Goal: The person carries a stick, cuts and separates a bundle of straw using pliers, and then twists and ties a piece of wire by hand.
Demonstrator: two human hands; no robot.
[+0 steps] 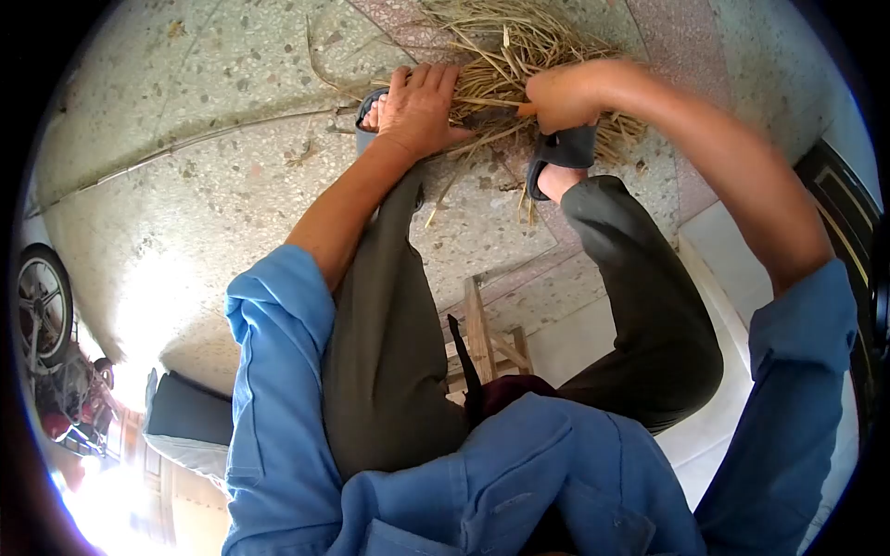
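Dry straw stalks [533, 46] lie in a loose heap on the floor ahead of my feet. My left hand [419, 109] is down beside my left sandal, fingers bent over some stalks that come out between thumb and forefinger. In a closed fist, my right hand [565, 95] holds a knife by its orange handle [527, 109]. Its dark blade [489, 116] points left toward my left hand and lies among the stalks, so its edge is partly hidden. The fist is just above my right sandal [567, 148].
Speckled stone floor [185, 176] spreads around my feet, with stray straw bits on it. A small wooden stool frame [477, 324] shows between my legs. At the far left stand a wheel [42, 306] and a dark grey padded object [190, 412].
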